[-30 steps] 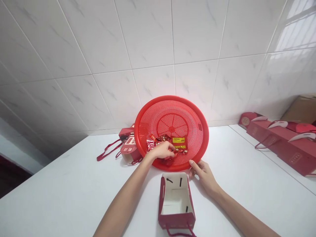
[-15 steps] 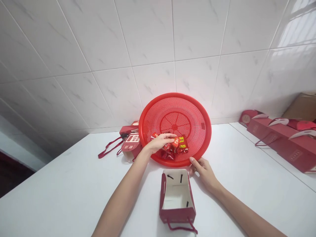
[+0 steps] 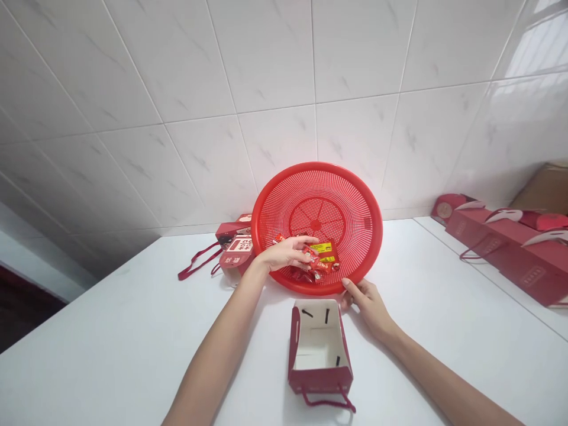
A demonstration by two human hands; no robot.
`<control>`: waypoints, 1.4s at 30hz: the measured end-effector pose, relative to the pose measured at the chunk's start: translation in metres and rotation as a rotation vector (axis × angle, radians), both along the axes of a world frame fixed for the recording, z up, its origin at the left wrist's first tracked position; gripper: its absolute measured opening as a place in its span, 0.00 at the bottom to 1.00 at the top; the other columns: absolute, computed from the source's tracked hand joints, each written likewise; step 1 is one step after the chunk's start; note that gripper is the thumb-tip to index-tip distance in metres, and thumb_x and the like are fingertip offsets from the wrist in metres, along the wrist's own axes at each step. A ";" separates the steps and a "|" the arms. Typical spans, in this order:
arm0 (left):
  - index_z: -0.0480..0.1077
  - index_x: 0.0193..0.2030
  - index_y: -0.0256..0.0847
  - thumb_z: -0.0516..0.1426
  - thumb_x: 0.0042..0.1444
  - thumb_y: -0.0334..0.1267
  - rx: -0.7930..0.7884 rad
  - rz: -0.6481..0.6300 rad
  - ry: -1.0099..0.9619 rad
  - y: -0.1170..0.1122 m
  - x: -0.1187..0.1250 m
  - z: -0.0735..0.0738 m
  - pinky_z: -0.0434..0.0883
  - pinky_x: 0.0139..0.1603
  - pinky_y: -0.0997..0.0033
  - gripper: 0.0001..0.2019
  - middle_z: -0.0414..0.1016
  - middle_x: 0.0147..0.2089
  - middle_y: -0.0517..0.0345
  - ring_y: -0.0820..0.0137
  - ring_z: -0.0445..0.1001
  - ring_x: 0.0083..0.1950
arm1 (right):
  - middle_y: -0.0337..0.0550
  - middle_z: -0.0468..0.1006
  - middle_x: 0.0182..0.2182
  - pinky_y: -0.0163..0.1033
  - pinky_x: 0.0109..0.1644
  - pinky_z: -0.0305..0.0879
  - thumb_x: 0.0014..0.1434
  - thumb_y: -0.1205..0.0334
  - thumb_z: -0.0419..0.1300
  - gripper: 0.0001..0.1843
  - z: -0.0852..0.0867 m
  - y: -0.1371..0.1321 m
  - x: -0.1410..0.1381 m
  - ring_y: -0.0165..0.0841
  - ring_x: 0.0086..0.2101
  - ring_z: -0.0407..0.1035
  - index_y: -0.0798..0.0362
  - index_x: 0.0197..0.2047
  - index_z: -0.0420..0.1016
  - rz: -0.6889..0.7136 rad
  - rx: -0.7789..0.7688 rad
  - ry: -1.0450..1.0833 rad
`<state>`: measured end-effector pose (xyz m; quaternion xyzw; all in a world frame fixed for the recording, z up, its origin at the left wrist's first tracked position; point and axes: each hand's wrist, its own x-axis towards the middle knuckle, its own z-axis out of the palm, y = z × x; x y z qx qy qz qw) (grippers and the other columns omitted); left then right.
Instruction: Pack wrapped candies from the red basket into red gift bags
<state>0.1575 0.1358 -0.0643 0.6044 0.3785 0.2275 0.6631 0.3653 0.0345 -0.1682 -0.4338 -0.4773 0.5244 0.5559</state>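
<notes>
A red plastic sieve basket (image 3: 364,260) leans tilted against the wall, with several red candy packets (image 3: 326,267) in its lower part. My left hand (image 3: 286,253) reaches over the basket's left rim, its fingers stretched apart among the packets and touching them. Part of the pile is hidden beneath it. At the lower right rim, my right hand (image 3: 364,300) pinches the basket, thumb on top and fingers underneath. Just in front stands an open dark red paper gift box (image 3: 320,378) with a white inside, black tabs and a cord handle.
Folded red gift boxes (image 3: 235,257) with ribbon handles lie left of the basket. Along the right side stand more red gift boxes (image 3: 497,248), near a brown cardboard box (image 3: 544,186). A tiled wall (image 3: 284,142) rises behind the white table (image 3: 133,319).
My left hand has shifted slightly among the packets, and a red and yellow packet shows more fully now. My right hand stays on the rim. The view has tilted a little.
</notes>
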 end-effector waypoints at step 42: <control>0.61 0.70 0.36 0.58 0.56 0.27 0.698 0.175 0.775 0.009 -0.003 -0.006 0.64 0.65 0.65 0.33 0.68 0.68 0.45 0.56 0.71 0.64 | 0.43 0.74 0.16 0.37 0.28 0.66 0.54 0.34 0.64 0.30 -0.001 0.001 0.002 0.31 0.18 0.69 0.54 0.20 0.71 0.019 -0.026 0.032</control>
